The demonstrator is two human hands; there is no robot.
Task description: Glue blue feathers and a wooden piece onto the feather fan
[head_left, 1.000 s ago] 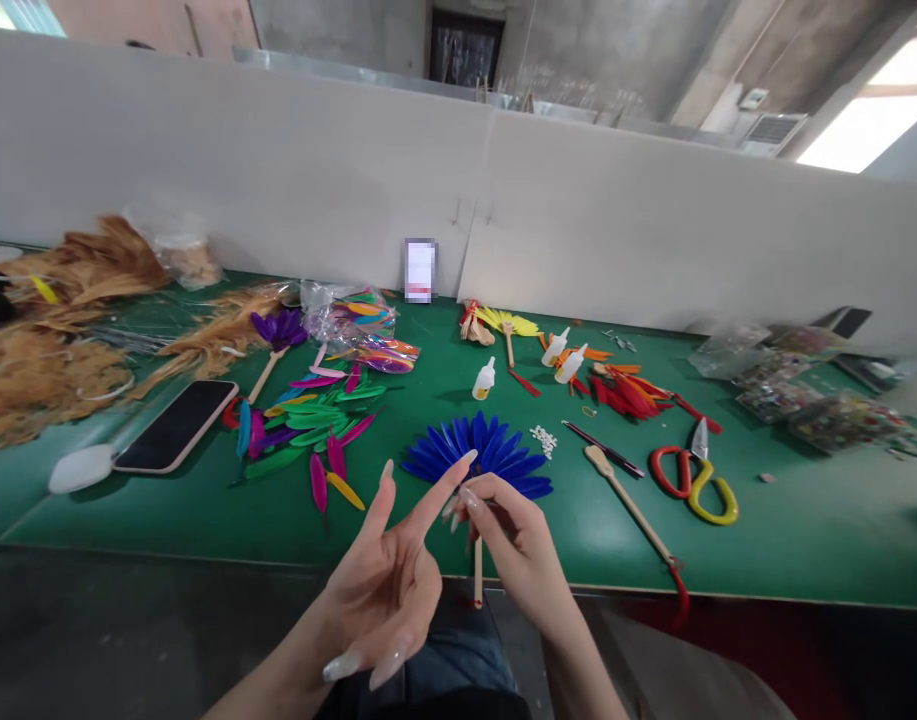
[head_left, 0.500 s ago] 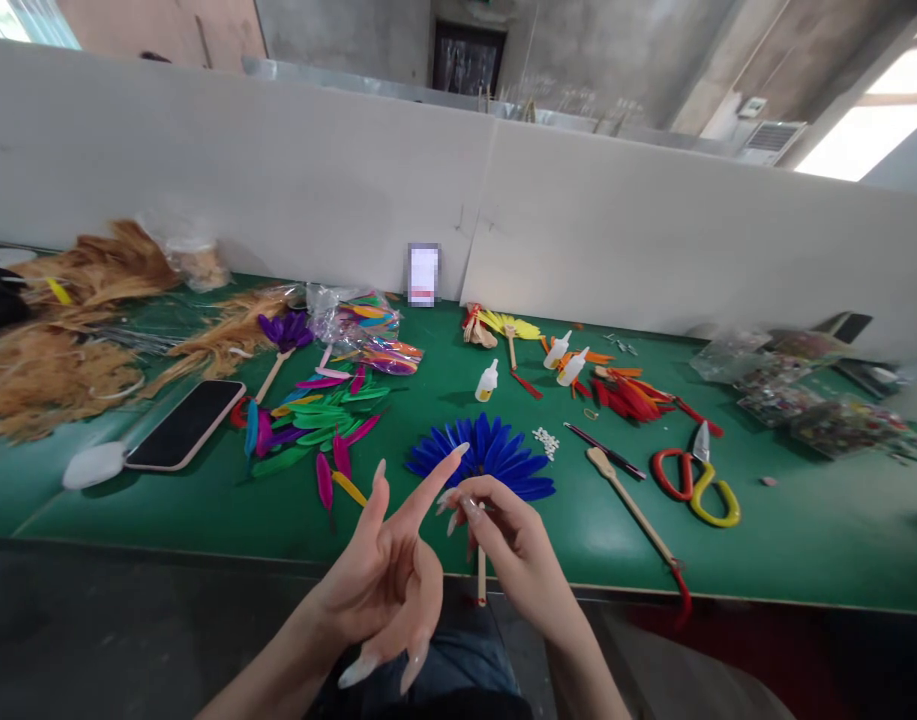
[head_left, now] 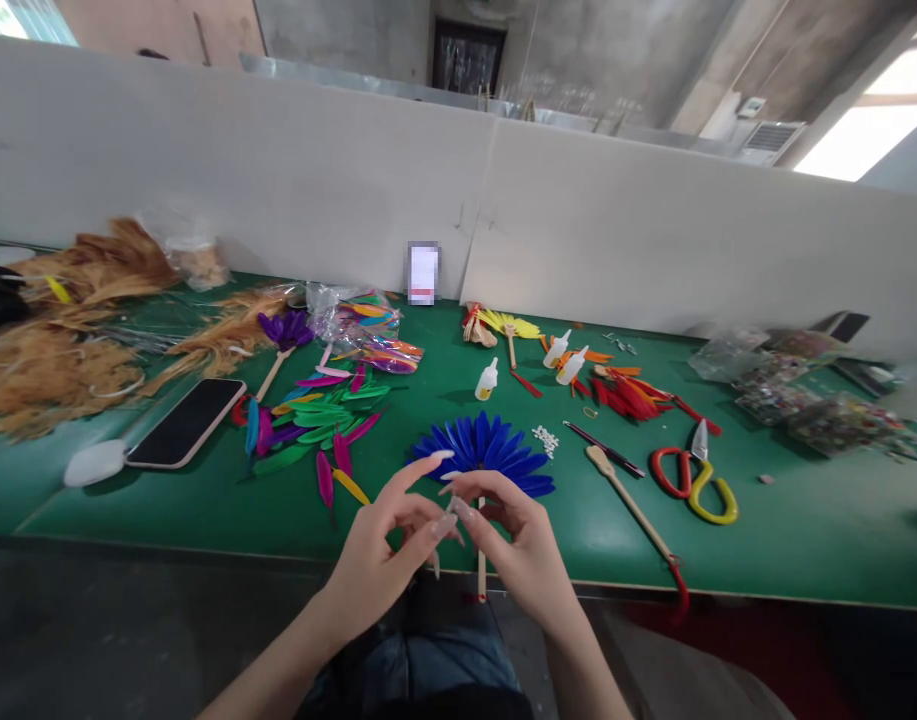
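Observation:
My left hand (head_left: 398,535) and my right hand (head_left: 507,530) meet at the fingertips above the table's front edge. Both are closed in a pinch, and whatever sits between the fingers is too small to make out. Just beyond them lies a fan of blue feathers (head_left: 503,455), partly hidden by my fingers. Its wooden stick (head_left: 482,575) points toward me, passing behind my right hand and out over the edge. Small white beads (head_left: 546,441) lie in a loose pile to the right of the feathers, beside dark tweezers (head_left: 604,450).
Loose coloured feathers (head_left: 323,420) and a phone (head_left: 188,425) lie to the left. Glue bottles (head_left: 486,380) stand behind the blue fan. On the right are a bare wooden stick (head_left: 630,500), scissors (head_left: 698,475) and bagged beads (head_left: 840,425). A white partition (head_left: 615,220) closes off the back.
My left hand has turned over from a spread, palm-up pose, and its thumb and fingers have closed in beside my right fingertips. My right hand stays almost in place.

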